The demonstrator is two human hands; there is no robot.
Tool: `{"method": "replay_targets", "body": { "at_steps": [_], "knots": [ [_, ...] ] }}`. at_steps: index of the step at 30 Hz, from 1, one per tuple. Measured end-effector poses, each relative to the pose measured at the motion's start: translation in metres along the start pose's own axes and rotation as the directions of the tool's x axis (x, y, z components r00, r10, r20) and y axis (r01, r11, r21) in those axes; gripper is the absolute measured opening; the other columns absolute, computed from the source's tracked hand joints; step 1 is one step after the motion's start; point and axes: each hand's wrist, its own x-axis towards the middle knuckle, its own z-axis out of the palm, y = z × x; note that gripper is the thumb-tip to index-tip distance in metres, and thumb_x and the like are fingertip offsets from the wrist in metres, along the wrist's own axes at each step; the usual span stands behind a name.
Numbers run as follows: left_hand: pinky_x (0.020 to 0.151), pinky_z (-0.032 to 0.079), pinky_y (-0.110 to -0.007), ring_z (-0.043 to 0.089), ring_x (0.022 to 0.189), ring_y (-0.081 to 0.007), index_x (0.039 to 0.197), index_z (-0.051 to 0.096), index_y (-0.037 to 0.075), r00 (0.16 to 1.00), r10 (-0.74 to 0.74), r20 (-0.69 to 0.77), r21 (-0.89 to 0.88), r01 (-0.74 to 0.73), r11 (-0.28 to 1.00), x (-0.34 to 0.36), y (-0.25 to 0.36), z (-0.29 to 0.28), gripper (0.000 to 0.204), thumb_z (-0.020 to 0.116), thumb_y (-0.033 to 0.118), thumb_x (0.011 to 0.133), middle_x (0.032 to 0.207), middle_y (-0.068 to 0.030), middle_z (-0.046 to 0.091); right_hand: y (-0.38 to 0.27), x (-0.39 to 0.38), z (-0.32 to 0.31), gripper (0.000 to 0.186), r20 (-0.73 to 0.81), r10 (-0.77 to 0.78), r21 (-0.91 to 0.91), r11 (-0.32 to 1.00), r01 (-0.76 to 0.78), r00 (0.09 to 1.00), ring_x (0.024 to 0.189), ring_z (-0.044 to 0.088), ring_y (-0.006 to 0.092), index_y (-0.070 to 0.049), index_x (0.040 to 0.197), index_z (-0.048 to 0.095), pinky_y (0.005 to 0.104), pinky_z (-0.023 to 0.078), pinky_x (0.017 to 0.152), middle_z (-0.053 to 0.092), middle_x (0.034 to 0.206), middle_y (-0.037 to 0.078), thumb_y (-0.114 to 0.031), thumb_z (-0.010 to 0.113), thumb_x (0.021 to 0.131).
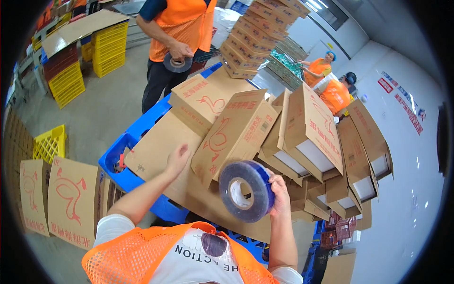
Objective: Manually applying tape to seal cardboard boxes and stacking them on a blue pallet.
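Observation:
In my right hand (279, 191) is a large, thick roll of tape (257, 201), dark blue at its outer edge with a pale cardboard core. The fingers wrap round its right edge and hold it upright in front of me. My left hand (177, 160) is raised over a flat sheet of cardboard (156, 144); its fingers are loosely apart and nothing shows in them. Just right of that hand stands a brown carton (234, 130) with a red printed outline drawing. The tape roll covers part of its near end.
Beneath the cardboard is a blue plastic pallet (116, 144). More cartons (314, 125) lean in rows to the right, and a tall carton stack (255, 38) rises behind. Across from me, a co-worker's hand (180, 49) holds another tape roll (178, 62). Yellow crates (109, 49) stand far left.

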Motion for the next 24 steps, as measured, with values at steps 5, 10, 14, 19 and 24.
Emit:
{"method": "replay_targets", "body": {
  "at_steps": [5, 10, 14, 19, 24],
  "knots": [
    [0.082, 0.045, -0.034, 0.054, 0.098, -0.0285, 0.111, 0.05, 0.001, 0.787, 0.527, 0.32, 0.194, -0.599, 0.777, 0.088, 0.177, 0.072, 0.041, 0.06, 0.023, 0.078, 0.107, -0.015, 0.054, 0.01, -0.012, -0.013, 0.024, -0.024, -0.024, 0.051, 0.998, 0.025, 0.999, 0.11, 0.044, 0.0195, -0.007, 0.084, 0.058, 0.0328, 0.035, 0.095, 0.044, 0.121, 0.011, -0.024, 0.07, 0.072],
    [0.095, 0.035, -0.037, 0.042, 0.117, -0.0322, 0.107, 0.057, 0.004, 0.523, 0.77, 0.365, 0.325, -0.847, 0.42, 0.149, 0.221, 0.161, 0.041, 0.059, 0.033, 0.078, 0.116, -0.0172, 0.052, 0.016, -0.022, -0.013, 0.018, 0.016, -0.067, 0.088, 0.994, 0.066, 0.998, 0.11, 0.044, 0.0192, -0.006, 0.084, 0.059, 0.0327, 0.033, 0.095, 0.044, 0.121, 0.01, -0.02, 0.066, 0.075],
    [0.097, 0.033, -0.042, 0.038, 0.119, -0.0363, 0.088, 0.067, 0.006, 0.658, 0.334, 0.675, 0.575, -0.753, 0.32, 0.137, 0.231, 0.187, 0.038, 0.059, 0.041, 0.075, 0.11, -0.0187, 0.057, 0.016, -0.03, -0.011, 0.018, 0.005, -0.093, 0.073, 0.993, 0.093, 0.996, 0.11, 0.044, 0.0212, -0.007, 0.084, 0.06, 0.034, 0.033, 0.095, 0.045, 0.12, 0.011, -0.021, 0.066, 0.075],
    [0.091, 0.039, -0.043, 0.038, 0.118, -0.0369, 0.077, 0.063, 0.004, 0.522, 0.55, 0.652, 0.404, -0.853, 0.33, 0.112, 0.218, 0.162, 0.03, 0.063, 0.034, 0.072, 0.095, -0.0145, 0.06, 0.007, -0.044, -0.023, 0.017, -0.038, -0.232, 0.015, 0.972, 0.233, 0.972, 0.111, 0.044, 0.0272, -0.008, 0.077, 0.061, 0.0387, 0.033, 0.096, 0.046, 0.118, 0.014, -0.021, 0.069, 0.068],
    [0.082, 0.044, -0.042, 0.041, 0.114, -0.0362, 0.068, 0.056, 0.004, 0.388, 0.777, 0.495, 0.234, -0.921, 0.31, 0.048, 0.232, 0.115, 0.025, 0.067, 0.026, 0.07, 0.077, -0.0095, 0.056, -0.039, -0.06, -0.01, 0.013, -0.123, -0.553, -0.004, 0.831, 0.557, 0.824, 0.106, 0.05, 0.0346, -0.011, 0.081, 0.046, 0.0496, 0.04, 0.092, 0.052, 0.11, 0.019, -0.018, 0.056, 0.079]
  ]
}}
